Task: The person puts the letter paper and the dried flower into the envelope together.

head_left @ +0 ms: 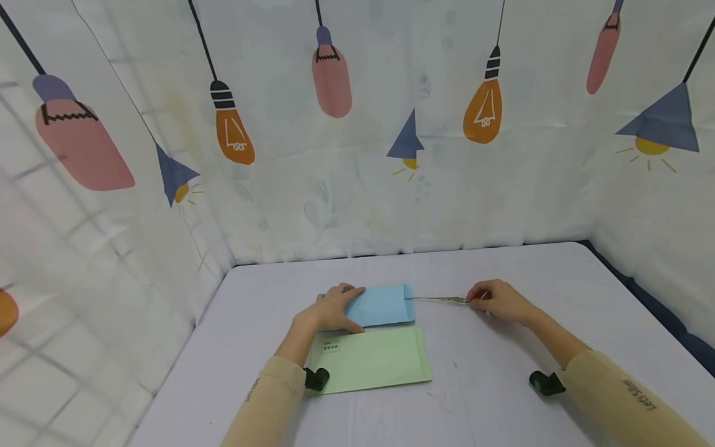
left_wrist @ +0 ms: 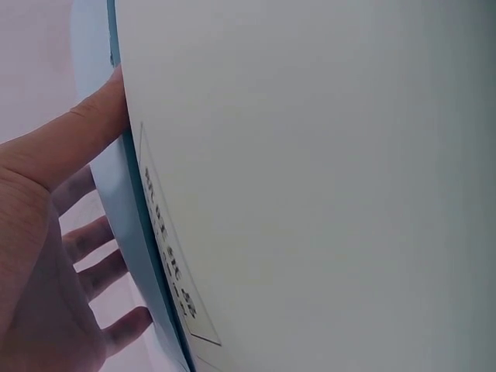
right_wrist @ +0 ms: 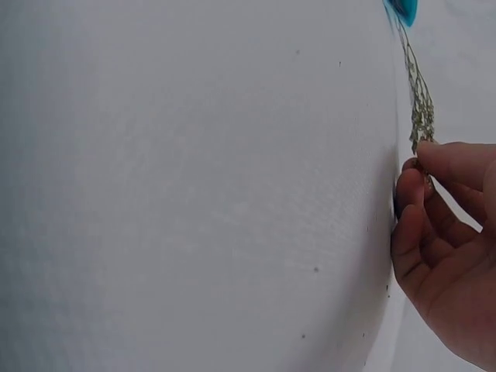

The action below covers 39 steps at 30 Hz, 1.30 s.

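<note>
A blue envelope point(head_left: 382, 305) lies flat on the white table, its right end turned towards my right hand. Across its left end rests my left hand point(head_left: 334, 309), fingers spread, thumb at the near edge. My right hand point(head_left: 501, 300) pinches a thin dried flower sprig point(right_wrist: 421, 105) by its bushy end, between thumb and fingertips. The sprig's bare stem runs left to the blue envelope's right end, where its tip is hidden. Just in front lies a green envelope point(head_left: 377, 360) with a small printed box at its upper left, near my left thumb.
The white tabletop point(head_left: 480, 385) spreads around the envelopes. Behind and to the sides hangs a pale curtain point(head_left: 357, 198) printed with lamps and bulbs. A small black device point(head_left: 317, 379) at the left wrist overlaps the green envelope's corner; another black device point(head_left: 546, 383) is at the right wrist.
</note>
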Each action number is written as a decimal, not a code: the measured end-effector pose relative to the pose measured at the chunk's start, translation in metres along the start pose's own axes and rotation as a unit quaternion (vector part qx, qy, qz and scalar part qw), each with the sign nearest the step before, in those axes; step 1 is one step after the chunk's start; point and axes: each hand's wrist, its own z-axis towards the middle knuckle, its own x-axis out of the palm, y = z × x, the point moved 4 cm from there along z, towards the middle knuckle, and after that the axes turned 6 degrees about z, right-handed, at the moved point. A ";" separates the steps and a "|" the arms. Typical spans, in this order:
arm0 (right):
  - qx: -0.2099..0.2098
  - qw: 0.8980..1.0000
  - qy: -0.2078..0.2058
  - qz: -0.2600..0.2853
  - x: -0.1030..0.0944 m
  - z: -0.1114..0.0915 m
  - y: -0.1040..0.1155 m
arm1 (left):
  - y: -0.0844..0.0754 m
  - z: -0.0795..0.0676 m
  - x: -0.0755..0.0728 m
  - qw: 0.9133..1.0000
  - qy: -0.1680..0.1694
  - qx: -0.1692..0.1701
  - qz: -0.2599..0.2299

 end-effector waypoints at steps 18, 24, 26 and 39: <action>-0.003 1.000 0.002 0.010 0.001 0.001 0.001 | 0.000 0.001 0.001 1.000 -0.006 -0.002 0.004; -0.004 1.000 0.007 0.027 -0.001 -0.001 0.002 | -0.001 0.001 0.000 1.000 -0.006 -0.003 0.003; -0.005 1.000 0.009 0.028 -0.002 -0.002 0.002 | 0.000 0.001 0.000 1.000 -0.006 -0.002 0.002; -0.019 0.999 0.024 0.024 0.010 0.005 0.011 | 0.000 0.001 0.001 1.000 -0.002 -0.004 0.001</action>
